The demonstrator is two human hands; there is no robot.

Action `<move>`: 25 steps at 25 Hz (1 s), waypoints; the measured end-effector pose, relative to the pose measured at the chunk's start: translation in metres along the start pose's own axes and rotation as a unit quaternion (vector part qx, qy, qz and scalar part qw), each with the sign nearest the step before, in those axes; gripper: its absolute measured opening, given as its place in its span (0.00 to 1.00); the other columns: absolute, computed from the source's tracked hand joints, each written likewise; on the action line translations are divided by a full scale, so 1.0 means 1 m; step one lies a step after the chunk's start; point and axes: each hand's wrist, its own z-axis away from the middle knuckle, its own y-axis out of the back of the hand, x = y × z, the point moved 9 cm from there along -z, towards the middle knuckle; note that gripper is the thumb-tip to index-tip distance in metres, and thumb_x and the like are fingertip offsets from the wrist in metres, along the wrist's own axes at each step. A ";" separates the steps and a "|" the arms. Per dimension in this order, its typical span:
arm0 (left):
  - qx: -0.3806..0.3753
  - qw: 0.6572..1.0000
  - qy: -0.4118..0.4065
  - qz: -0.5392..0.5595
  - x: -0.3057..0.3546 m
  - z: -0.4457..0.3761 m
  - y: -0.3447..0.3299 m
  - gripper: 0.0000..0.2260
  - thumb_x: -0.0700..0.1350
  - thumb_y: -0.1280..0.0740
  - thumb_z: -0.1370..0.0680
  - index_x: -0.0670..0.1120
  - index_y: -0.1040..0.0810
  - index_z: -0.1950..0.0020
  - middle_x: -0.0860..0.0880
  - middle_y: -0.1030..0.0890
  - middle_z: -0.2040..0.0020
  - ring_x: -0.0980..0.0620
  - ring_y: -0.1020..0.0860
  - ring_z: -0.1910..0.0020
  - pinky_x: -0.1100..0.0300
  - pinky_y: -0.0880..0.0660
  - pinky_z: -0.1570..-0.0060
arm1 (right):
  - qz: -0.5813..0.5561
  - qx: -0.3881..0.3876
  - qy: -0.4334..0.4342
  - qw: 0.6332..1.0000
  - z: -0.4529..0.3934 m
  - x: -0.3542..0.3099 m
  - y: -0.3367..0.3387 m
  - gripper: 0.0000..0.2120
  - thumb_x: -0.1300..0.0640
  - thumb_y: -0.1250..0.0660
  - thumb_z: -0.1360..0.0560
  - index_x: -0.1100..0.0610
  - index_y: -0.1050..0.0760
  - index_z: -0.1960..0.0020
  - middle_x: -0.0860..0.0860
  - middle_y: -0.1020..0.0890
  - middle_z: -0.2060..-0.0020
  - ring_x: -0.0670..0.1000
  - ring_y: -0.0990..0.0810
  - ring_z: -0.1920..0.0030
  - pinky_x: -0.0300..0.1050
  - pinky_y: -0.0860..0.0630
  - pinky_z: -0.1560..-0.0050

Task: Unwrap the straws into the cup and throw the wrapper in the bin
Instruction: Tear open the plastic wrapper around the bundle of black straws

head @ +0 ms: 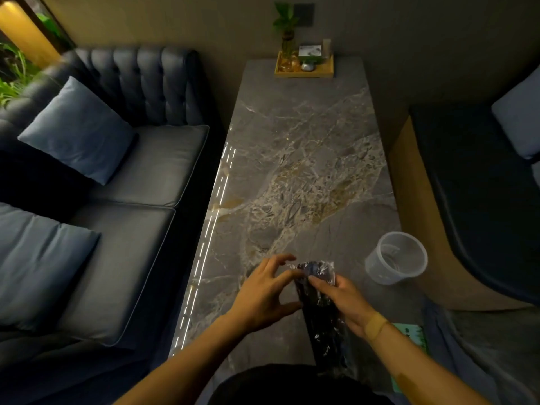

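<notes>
Both hands [304, 293] pinching straw packet [318, 302] top; clear cup [396, 258] beside, unfilled.

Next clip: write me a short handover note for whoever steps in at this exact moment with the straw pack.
Right hand grips the pack of straws, still in its clear wrapper, near the top end.
Left hand pinches the wrapper's top edge with thumb and forefinger, other fingers spread.
Cup stands empty on the table, to the right of the hands.
Done: pack picked up; no opening visible yet.
Left: open the wrapper, put the straws in the cup, bin the wrapper. No bin in view.
</notes>
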 end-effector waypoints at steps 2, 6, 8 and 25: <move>0.002 1.000 -0.004 0.016 0.000 -0.005 0.000 0.25 0.64 0.32 0.29 0.60 0.30 0.34 0.53 0.35 0.29 0.53 0.31 0.33 0.61 0.28 0.45 | -0.022 -0.014 -0.011 1.000 0.002 0.000 -0.004 0.19 0.52 0.29 0.29 0.55 0.21 0.39 0.53 0.15 0.46 0.50 0.17 0.44 0.49 0.23 0.40; -0.016 0.999 -0.033 0.017 0.001 -0.009 -0.006 0.24 0.64 0.34 0.27 0.61 0.30 0.32 0.54 0.34 0.28 0.53 0.31 0.33 0.59 0.27 0.44 | -0.027 -0.027 -0.033 0.999 0.007 0.000 -0.004 0.18 0.54 0.30 0.27 0.56 0.22 0.39 0.56 0.15 0.45 0.54 0.17 0.43 0.54 0.24 0.38; -0.017 0.999 -0.042 0.021 -0.001 -0.010 -0.005 0.22 0.62 0.35 0.26 0.61 0.30 0.32 0.55 0.32 0.29 0.54 0.29 0.34 0.59 0.26 0.45 | -0.019 -0.052 -0.026 0.998 0.010 -0.001 -0.004 0.21 0.57 0.27 0.31 0.56 0.23 0.38 0.56 0.15 0.45 0.55 0.17 0.43 0.52 0.23 0.40; 0.066 0.794 0.275 0.538 -0.061 -0.031 -0.005 0.12 0.55 0.38 0.20 0.47 0.22 0.50 0.50 0.14 0.51 0.51 0.15 0.54 0.63 0.21 0.60 | 0.115 -0.132 -0.014 0.984 0.017 -0.014 -0.013 0.34 0.67 0.24 0.39 0.53 0.28 0.35 0.53 0.18 0.43 0.50 0.18 0.43 0.41 0.21 0.47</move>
